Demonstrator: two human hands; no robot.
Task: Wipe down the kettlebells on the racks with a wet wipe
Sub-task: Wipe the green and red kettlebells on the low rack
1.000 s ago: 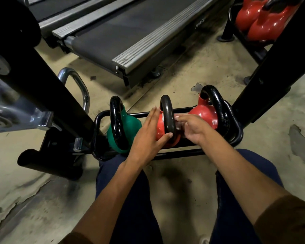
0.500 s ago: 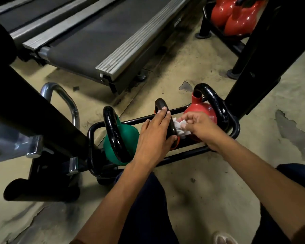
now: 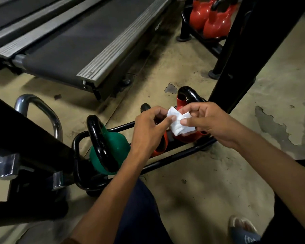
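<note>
Both hands (image 3: 149, 128) (image 3: 212, 123) lifted, now pinching wipe (image 3: 180, 122).

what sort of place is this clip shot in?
Almost certainly a gym: a treadmill, a green kettlebell on a low rack, and more red kettlebells racked further back.

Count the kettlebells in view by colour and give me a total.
Green: 1, the green kettlebell on the near rack.
Red: 4, the middle kettlebell and right kettlebell on the near rack, and the two far kettlebells on the far rack.
Total: 5
</note>
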